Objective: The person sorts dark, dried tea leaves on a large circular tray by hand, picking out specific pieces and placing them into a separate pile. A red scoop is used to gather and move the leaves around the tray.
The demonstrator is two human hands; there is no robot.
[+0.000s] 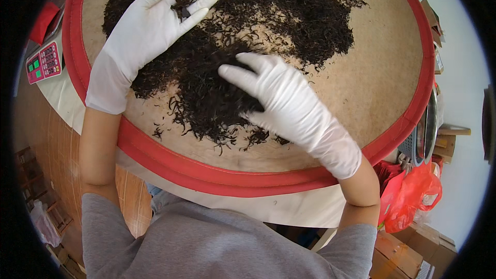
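Observation:
Dark, twisted dried tea leaves point(206, 101) lie in loose heaps on a round tan tray point(382, 98) with a red cloth rim. My left hand point(150, 26), in a white glove, is palm up over the left heap with its fingers stretched out. A small clump of leaves point(182, 5) rests on those fingers. Lower and to the right, my white-gloved right hand point(279, 93) hangs at the near heap, thumb and fingers apart. Its fingertips are at the leaves and slightly blurred; nothing shows gripped between them.
Left of the tray stands a pink digital scale point(44, 63) with green displays. The tray sits on a pale-covered table point(305, 209). Red plastic bags point(413, 196) and cardboard boxes point(398, 256) crowd the right side. A wooden rack point(39, 181) is at the lower left.

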